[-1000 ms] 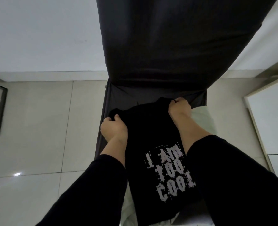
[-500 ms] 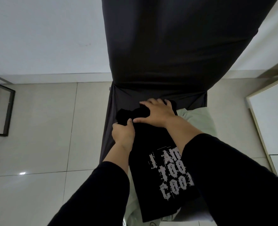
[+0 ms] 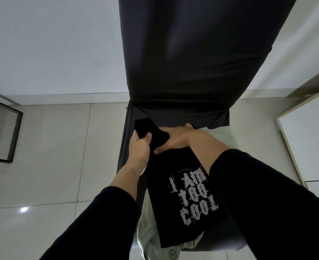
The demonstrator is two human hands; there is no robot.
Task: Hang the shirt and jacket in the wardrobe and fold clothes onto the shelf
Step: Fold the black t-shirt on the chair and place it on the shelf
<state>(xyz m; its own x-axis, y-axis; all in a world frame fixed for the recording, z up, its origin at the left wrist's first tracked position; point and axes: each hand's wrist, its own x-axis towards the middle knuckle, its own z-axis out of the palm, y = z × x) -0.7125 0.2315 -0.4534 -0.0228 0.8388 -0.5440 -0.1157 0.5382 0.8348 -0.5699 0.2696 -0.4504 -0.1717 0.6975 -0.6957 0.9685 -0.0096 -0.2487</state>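
Note:
A black T-shirt point(image 3: 175, 201) with pale lettering lies lengthwise on a chair seat, on top of a pale green garment point(image 3: 149, 231). My left hand point(image 3: 140, 147) is closed on the shirt's upper left part, a sleeve that sticks up above the fist. My right hand point(image 3: 175, 138) lies flat, fingers spread, pressing the shirt's top edge just right of the left hand. Both forearms wear black sleeves, and the right one hides the shirt's right side.
The chair point(image 3: 183, 62) has a tall back in a dark grey cover and stands against a white wall. Light floor tiles point(image 3: 51, 156) surround it. A black-framed panel point(image 3: 3, 132) leans at the left. A white board with a wooden edge point(image 3: 308, 147) stands at the right.
My right hand let go of the top right corner, opened and slid left to press the shirt flat. My left hand has drawn the sleeve up and inward toward it.

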